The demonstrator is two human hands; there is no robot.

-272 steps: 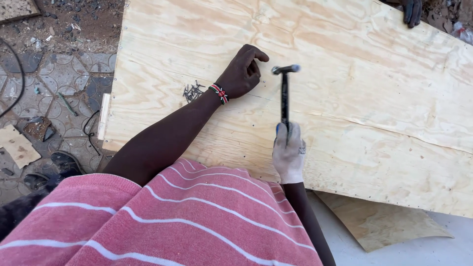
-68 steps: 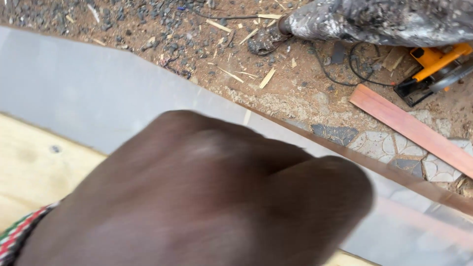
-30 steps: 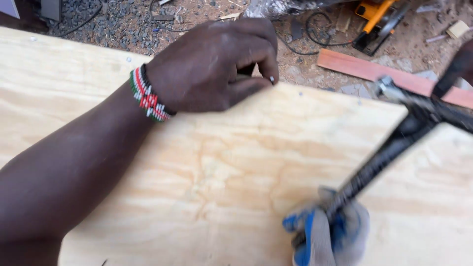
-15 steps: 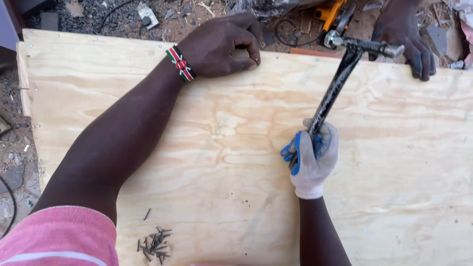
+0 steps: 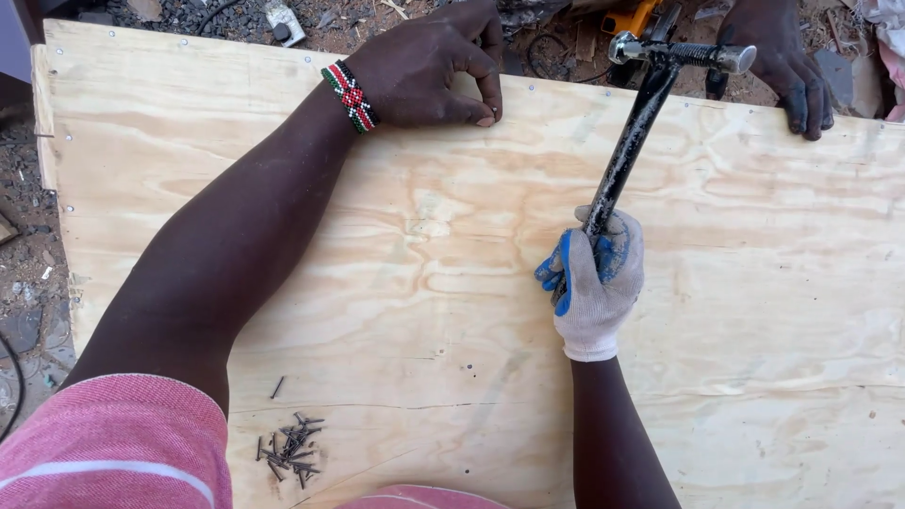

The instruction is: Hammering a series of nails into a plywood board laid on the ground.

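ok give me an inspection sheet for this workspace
surface: plywood sheet, pale, with small nail heads along its far and left edges
job's things: hammer, head raised near the far edge; loose nails piled on the sheet near the person
clutter: wood scraps and gravel on the ground past the far edge
grips: left hand bare, fingertips pinched at the far edge, any nail too small to tell; right hand gloved, closed on the hammer handle
cables: black cable on the ground by an orange power tool
surroundings: another person's hand rests on the far edge
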